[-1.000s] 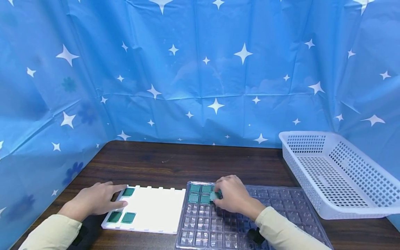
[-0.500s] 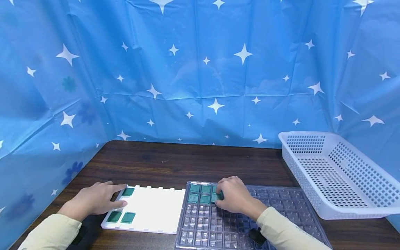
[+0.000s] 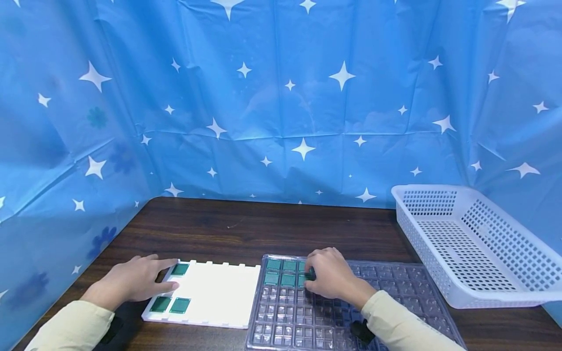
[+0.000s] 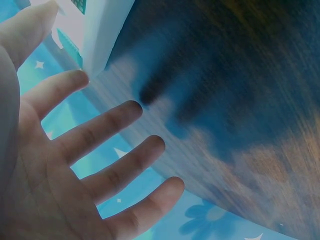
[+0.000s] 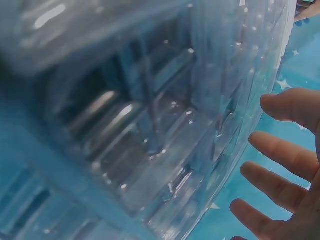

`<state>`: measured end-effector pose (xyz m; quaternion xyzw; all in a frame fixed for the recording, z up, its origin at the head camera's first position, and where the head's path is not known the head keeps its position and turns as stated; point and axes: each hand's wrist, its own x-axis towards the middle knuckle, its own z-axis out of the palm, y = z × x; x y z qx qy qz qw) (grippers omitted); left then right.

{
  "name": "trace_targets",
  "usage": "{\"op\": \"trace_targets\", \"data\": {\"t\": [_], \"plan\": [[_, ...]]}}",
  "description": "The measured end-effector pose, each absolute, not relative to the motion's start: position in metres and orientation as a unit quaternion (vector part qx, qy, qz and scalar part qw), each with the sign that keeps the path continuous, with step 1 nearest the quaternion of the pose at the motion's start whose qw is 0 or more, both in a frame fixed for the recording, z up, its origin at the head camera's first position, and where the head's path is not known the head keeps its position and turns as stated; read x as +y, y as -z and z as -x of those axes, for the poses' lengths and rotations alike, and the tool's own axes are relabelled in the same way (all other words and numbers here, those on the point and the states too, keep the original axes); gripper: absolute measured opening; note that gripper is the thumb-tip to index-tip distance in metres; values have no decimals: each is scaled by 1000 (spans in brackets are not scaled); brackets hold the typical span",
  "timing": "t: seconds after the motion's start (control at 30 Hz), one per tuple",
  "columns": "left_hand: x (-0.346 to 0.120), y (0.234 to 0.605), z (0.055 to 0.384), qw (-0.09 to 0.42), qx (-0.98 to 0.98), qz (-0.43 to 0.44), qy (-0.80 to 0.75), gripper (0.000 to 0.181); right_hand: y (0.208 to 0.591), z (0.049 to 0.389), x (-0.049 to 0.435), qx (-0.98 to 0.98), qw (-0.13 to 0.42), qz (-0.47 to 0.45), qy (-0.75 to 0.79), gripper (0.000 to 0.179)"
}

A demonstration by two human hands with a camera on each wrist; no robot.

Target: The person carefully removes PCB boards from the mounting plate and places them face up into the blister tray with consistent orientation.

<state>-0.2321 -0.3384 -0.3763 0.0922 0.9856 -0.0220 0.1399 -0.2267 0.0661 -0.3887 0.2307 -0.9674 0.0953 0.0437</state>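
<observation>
In the head view, my right hand (image 3: 330, 274) is over the clear plastic tray (image 3: 285, 312), thumb and fingertips apart at a small green circuit board (image 3: 302, 280) in one of the pockets. Several more green boards (image 3: 288, 280) fill the neighbouring far-left pockets. The right wrist view shows that hand's fingers (image 5: 280, 150) spread beside the tray. At the left, my left hand (image 3: 133, 280) rests its thumb and index finger on the end of a white plate (image 3: 219, 295). Three green boards (image 3: 180, 305) show on that plate. The left wrist view has the other fingers (image 4: 100, 131) straight and spread.
A white perforated basket (image 3: 465, 243) stands to the right of the tray. The dark wooden table (image 3: 263, 222) carries everything, and a blue curtain (image 3: 263, 107) with white stars hangs along its back and left side.
The board at my right hand was tilted at the fingertips one second ago and now lies flat in its pocket. The right fingers have shifted slightly right. My left hand stays put.
</observation>
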Motion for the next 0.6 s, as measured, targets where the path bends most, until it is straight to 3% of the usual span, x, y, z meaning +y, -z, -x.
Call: {"op": "trace_targets", "data": {"t": [0.6], "plan": [[-340, 378, 232, 129, 987, -98, 17, 81, 379, 225, 53, -956, 48, -267, -113, 18]]}}
